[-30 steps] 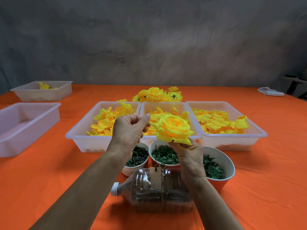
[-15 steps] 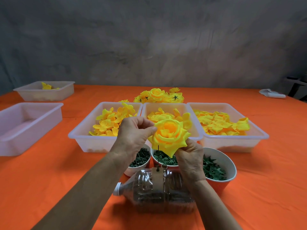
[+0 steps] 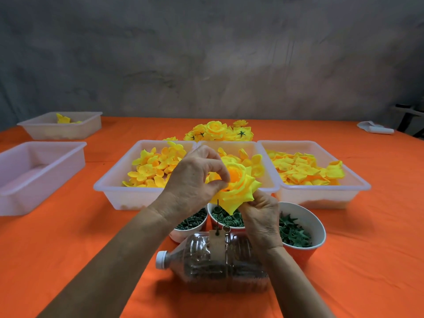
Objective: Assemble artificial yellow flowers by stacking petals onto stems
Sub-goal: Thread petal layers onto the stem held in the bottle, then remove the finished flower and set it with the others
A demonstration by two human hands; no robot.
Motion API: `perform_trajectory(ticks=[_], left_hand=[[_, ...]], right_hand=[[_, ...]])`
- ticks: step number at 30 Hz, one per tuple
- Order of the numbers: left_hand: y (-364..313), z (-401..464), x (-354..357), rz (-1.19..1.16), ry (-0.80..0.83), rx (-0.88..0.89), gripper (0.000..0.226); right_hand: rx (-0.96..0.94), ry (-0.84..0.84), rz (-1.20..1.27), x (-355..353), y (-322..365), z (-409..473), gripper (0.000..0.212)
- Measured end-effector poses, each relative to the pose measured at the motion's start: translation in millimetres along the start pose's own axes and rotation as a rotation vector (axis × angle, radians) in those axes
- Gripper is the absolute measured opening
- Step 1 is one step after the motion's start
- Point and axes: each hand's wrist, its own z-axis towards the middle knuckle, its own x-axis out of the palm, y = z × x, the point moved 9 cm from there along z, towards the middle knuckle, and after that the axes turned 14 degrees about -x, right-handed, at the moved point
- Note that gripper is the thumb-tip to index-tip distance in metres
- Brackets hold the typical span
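Yellow flower [image 3: 241,189] face-up, tilted toward camera, pinched between left grip [image 3: 195,182] and right grip [image 3: 261,216].

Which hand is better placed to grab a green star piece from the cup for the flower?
Right. The right hand grips the flower from below, right beside the star cup; the left hand pinches its centre, farther away.

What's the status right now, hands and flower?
Left hand pinching the flower at its centre. Right hand holding it from below. Flower above the spike on the bottle. Nothing in the way.
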Motion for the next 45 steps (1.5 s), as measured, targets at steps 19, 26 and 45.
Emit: perform_trajectory(ticks=[19, 26, 45], left_hand=[[-4.7, 3.4, -6.8, -0.004, 0.016, 0.163, 0.023], [3.1, 15.0, -13.0, -0.062, -0.106, 0.149, 0.012], [140.8, 101.9, 36.8, -0.242, -0.214, -0.358, 0.009]], right_hand=[[0.131, 0.089, 0.140, 6.0, -2.3, 12.1, 0.010], [0.111, 0.143, 0.112, 11.2, -4.7, 20.9, 0.008], [0.420, -0.146, 0.033, -20.6, -83.9, 136.3, 0.010]])
